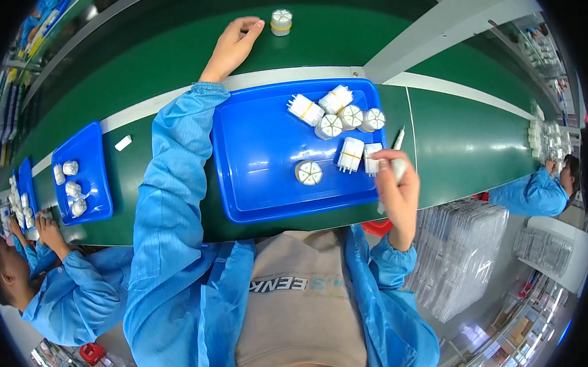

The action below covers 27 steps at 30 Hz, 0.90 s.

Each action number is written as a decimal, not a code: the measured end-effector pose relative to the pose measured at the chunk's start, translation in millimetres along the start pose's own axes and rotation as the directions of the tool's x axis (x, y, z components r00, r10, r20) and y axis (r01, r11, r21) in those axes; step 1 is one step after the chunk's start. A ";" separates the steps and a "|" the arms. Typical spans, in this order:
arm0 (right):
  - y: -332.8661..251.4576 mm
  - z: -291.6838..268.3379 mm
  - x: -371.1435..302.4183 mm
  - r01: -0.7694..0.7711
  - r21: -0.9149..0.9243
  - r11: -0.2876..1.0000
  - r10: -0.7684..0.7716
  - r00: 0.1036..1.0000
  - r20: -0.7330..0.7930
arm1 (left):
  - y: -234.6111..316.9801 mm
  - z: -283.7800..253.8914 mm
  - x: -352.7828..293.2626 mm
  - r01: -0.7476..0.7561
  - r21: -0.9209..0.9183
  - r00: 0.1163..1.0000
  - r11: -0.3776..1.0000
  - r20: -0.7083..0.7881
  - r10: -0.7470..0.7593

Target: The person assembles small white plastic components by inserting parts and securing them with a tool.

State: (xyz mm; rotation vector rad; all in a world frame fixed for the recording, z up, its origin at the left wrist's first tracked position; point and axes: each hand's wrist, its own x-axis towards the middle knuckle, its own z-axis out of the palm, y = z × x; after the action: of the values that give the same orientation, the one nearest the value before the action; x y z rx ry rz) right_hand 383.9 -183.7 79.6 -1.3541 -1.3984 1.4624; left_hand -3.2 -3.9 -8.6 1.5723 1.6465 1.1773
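My left hand (pixel 235 46) reaches over the far green belt with nothing in it, fingers loosely curved and a little apart. Just right of its fingertips stands a round bundle of white pieces (pixel 281 23) with a yellow band, not touched. My right hand (pixel 401 194) is closed at the right edge of a blue tray (pixel 255 209), fingers round a small white piece (pixel 399 170) whose kind I cannot make out. In the tray are several banded white bundles, some upright like this one (pixel 308 173), others on their sides like this one (pixel 350 154).
A slim white pen-like stick (pixel 399 137) lies beside the tray. Left are a white block (pixel 124 143) and another blue tray (pixel 102 210) with bundles. A grey metal post (pixel 446 32) rises at the far right. Co-workers sit at both sides; stacked clear plastic trays (pixel 460 254) stand lower right.
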 end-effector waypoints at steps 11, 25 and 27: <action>29.8 -196.4 155.2 0.204 -0.215 0.955 -0.278 0.870 -0.407 | -5.7 1.4 -10.7 -0.111 -0.236 0.931 0.965 -0.364 0.018; 3.3 -224.7 587.1 0.507 -0.861 -0.045 -0.339 0.803 0.490 | -10.2 -15.8 -73.8 -0.001 0.831 0.905 0.556 -0.235 0.353; 30.2 -173.7 593.0 0.611 -0.785 -0.106 -0.229 0.753 0.617 | -28.4 -17.8 -68.7 0.033 0.834 0.892 0.551 -0.273 0.360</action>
State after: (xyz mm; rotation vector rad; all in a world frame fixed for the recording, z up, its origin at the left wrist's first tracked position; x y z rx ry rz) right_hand 428.1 418.4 -55.5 -1.0172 -3.0118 -0.0958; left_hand -22.0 -72.3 -36.9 2.1750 2.6612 0.8773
